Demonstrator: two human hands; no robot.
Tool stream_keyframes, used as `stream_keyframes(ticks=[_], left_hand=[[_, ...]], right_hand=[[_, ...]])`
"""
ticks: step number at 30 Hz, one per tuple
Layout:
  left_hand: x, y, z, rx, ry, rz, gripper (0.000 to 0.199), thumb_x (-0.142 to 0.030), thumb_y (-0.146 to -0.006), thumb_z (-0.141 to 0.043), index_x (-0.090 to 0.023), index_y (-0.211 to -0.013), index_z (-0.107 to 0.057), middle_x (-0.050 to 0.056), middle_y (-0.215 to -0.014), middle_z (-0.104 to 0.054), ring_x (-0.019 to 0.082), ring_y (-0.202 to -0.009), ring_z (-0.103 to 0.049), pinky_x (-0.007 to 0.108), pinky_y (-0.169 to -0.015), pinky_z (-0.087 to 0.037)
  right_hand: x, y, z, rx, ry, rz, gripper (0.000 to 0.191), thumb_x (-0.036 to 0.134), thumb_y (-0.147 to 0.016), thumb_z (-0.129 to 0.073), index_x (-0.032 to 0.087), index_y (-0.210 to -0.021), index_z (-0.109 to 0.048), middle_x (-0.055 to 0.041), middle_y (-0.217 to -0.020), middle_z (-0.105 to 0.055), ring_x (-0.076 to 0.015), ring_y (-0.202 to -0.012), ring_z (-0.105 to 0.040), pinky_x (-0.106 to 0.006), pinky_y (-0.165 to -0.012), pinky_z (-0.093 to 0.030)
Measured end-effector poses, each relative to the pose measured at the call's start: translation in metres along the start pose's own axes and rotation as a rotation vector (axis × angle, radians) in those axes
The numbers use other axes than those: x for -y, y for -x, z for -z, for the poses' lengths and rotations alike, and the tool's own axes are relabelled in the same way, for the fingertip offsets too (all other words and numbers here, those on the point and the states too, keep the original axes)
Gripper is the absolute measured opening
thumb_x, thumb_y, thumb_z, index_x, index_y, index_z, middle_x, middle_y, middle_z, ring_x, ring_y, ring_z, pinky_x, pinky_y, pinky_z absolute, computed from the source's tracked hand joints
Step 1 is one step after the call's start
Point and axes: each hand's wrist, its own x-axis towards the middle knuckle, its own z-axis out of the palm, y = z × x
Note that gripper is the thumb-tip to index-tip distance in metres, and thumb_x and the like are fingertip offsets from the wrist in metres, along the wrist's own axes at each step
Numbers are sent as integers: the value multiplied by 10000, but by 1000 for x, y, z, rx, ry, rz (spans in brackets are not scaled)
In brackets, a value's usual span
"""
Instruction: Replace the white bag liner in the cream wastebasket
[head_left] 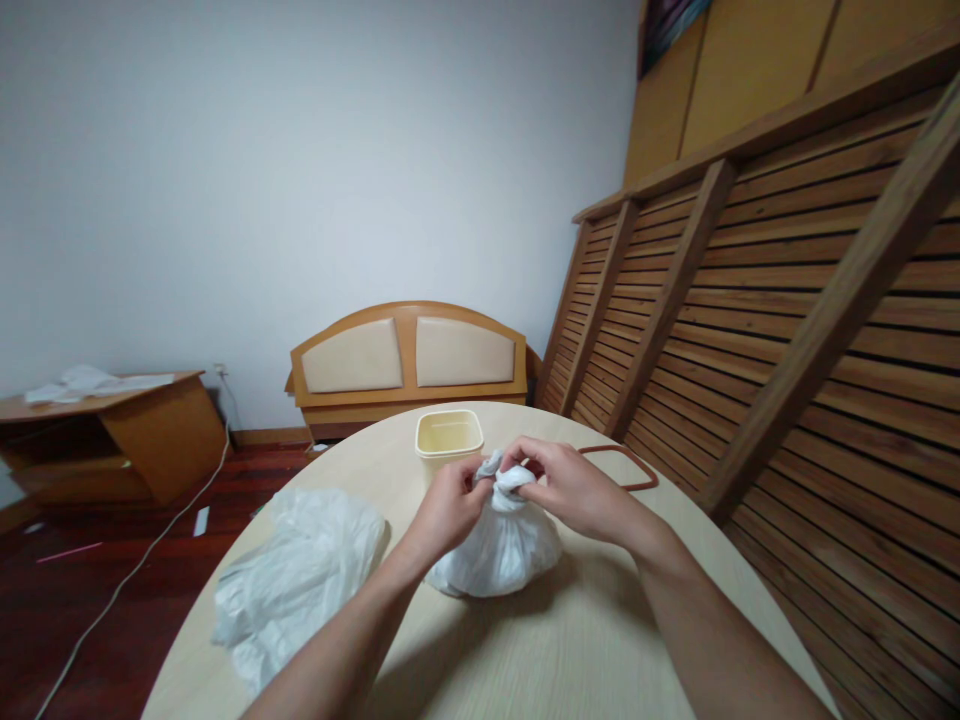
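A full white plastic bag (495,555) stands on the round pale table (600,640), its top twisted together. My left hand (455,500) pinches the twisted neck from the left. From the right, my right hand (559,480) has its fingers closed on a looped part of the same neck. Both hands are close together above the bag's bulging body. Just behind my left hand is an open, pale yellow square bin (450,435), its lower part partly hidden.
Crumpled translucent plastic (304,570) lies on the table's left side. A brown rounded frame (637,470) lies at the back right. Beyond are a headboard (409,350), a low wooden cabinet (157,440) and leaning wooden slats (750,330).
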Motion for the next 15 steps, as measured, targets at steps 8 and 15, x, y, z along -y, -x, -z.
stream_keyframes(ticks=[8,15], left_hand=[[-2,2,-1,-178,-6,-16,156,-120,-728,-622,-167,-857,-697,21,-816,-715,180,-746,-635,247,-685,-448],[-10,2,0,-273,166,52,241,-378,-842,-663,-186,-949,-564,-2,-784,-647,135,-648,-575,223,-579,-417]], right_hand=[[0,-2,-1,24,-7,49,202,65,-831,-567,222,-922,-656,-7,-932,-714,-181,-875,-647,-274,-793,-460],[-5,-4,-2,-57,37,-3,150,104,-860,-543,220,-937,-598,9,-888,-671,-160,-788,-597,-251,-714,-410]])
